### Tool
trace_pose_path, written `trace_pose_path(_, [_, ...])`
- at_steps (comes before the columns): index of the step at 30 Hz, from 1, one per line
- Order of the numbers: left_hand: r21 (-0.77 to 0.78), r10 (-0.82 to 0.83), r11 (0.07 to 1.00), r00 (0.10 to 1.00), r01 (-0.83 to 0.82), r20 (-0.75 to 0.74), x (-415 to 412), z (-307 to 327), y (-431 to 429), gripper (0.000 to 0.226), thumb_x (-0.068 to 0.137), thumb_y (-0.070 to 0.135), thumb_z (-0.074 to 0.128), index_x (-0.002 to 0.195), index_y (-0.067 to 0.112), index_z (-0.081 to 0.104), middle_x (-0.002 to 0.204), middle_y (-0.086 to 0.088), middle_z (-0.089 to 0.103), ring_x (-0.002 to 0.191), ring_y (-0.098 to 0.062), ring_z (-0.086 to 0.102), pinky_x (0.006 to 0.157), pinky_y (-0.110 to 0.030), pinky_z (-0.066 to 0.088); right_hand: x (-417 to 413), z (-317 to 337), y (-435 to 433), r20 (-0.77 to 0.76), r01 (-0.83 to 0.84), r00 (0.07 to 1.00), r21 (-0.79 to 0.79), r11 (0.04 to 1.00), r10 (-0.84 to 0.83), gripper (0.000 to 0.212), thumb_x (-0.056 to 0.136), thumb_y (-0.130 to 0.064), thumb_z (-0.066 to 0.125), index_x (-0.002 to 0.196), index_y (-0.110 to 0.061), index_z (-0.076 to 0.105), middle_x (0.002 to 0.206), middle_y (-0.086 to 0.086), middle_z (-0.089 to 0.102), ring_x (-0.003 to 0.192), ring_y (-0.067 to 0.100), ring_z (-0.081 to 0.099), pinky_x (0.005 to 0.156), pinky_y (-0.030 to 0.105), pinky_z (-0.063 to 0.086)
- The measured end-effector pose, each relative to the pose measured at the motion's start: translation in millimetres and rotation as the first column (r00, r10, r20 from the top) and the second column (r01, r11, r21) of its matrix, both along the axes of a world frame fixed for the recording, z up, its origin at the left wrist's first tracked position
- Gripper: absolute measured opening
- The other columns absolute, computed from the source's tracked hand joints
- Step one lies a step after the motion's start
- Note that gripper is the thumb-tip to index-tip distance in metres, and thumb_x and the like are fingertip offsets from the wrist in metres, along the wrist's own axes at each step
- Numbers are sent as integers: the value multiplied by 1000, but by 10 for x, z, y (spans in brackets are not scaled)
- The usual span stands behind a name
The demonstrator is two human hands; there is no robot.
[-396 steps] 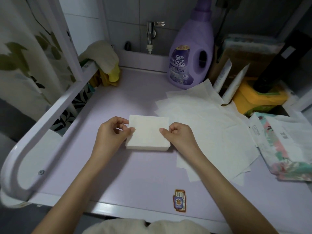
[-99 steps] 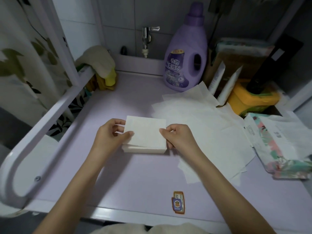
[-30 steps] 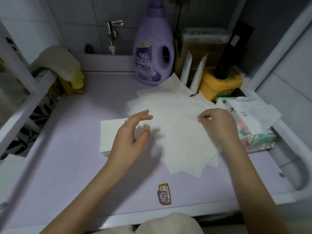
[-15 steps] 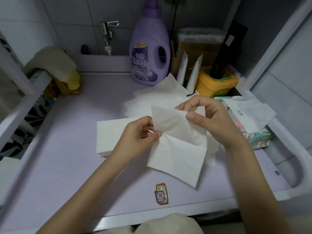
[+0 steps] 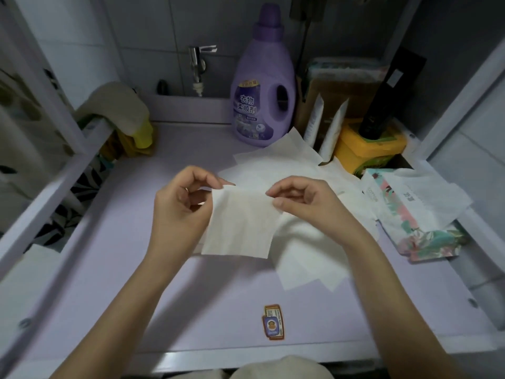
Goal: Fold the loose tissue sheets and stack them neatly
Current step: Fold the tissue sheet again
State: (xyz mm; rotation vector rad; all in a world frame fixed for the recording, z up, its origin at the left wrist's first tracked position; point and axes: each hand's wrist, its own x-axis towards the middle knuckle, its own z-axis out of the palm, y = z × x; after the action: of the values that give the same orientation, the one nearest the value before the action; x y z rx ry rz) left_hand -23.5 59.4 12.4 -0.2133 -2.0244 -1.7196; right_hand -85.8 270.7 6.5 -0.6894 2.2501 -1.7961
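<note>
A white tissue sheet (image 5: 241, 225), folded in half, hangs above the lilac tabletop (image 5: 218, 296). My left hand (image 5: 181, 207) pinches its upper left corner and my right hand (image 5: 306, 202) pinches its upper right corner. A spread of loose white tissue sheets (image 5: 276, 165) lies flat behind and to the right of my hands. The stack of folded tissues is hidden behind my left hand and the held sheet.
A purple softener bottle (image 5: 263, 86) stands at the back. A yellow box (image 5: 366, 149), two white tubes (image 5: 323, 121) and a black box (image 5: 390, 91) crowd the back right. A floral tissue pack (image 5: 415, 214) lies at right. Cloths (image 5: 120, 113) hang on the left rail.
My hands have lifted one sheet off the loose pile, folded it over, and now hold it by its top corners in front of the stack. The view has shifted left.
</note>
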Motion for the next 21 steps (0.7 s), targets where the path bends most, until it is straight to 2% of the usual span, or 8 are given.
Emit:
trace_pose_path(2, [6,31,999,1000,-31,1,21,20,-79,17,79,-5,71,79,3,56,83,5,72,76,-13,68,64,-26,54,4,-1,-72,18,-1,1000,-31,1000,2,12,86,0,67,90,-12,69,79,-10,72,72,3,64,71,16,49])
trace_pose_path(6, [52,93,994,995,-94,31,43,39,-232,17,81,-11,65,79,2,55,77,11,72,70,-7,67,60,-21,52,4,-10,-206,41,-74,996,-32,997,76,18,84,0,69,94,-15,68,76,-4,70,70,9,64,70,20,50])
trace_pose_path(8, [66,111,991,993,-114,44,46,29,-312,18,83,-13,62,79,4,55,76,11,72,70,-7,66,60,-21,52,-3,-14,-289,40,-68,997,-28,997,70,13,85,-2,68,90,-14,68,71,-2,70,66,11,64,69,24,53])
trace_pose_path(13, [156,202,966,979,-204,28,124,35,-456,16,90,0,58,88,15,58,72,13,67,66,-3,62,56,-17,49,-38,27,-474,16,-34,999,-75,997,35,12,91,-3,61,84,-12,66,65,-1,69,58,12,64,57,20,49])
trace_pose_path(15, [224,229,941,964,-255,134,160,35,-474,12,99,14,48,95,18,58,71,12,66,62,-5,60,52,-19,48,-55,43,-531,73,-1,997,-108,994,9,13,93,-5,59,83,-11,65,62,0,67,52,11,60,52,20,49])
trace_pose_path(18, [361,68,901,901,-241,429,124,-28,-519,41,102,41,28,96,18,62,75,-1,64,56,-15,58,48,-23,48,-112,-3,-617,188,89,980,-102,991,-69,15,94,-10,59,80,-11,65,58,-2,62,46,9,53,45,18,44])
trace_pose_path(19, [360,34,903,873,-235,486,118,-61,-530,43,101,43,30,94,15,63,75,-4,64,54,-15,57,47,-23,48,-138,-41,-642,212,117,972,-74,990,-99,15,94,-12,60,80,-12,66,59,-2,62,45,8,52,43,18,42])
trace_pose_path(21, [259,61,940,855,-224,515,110,-152,-542,25,98,27,49,90,9,64,76,-9,66,53,-14,61,48,-23,51,-192,-128,-682,237,162,959,-5,987,-156,14,92,-14,62,80,-12,67,60,-1,62,44,7,52,42,17,40])
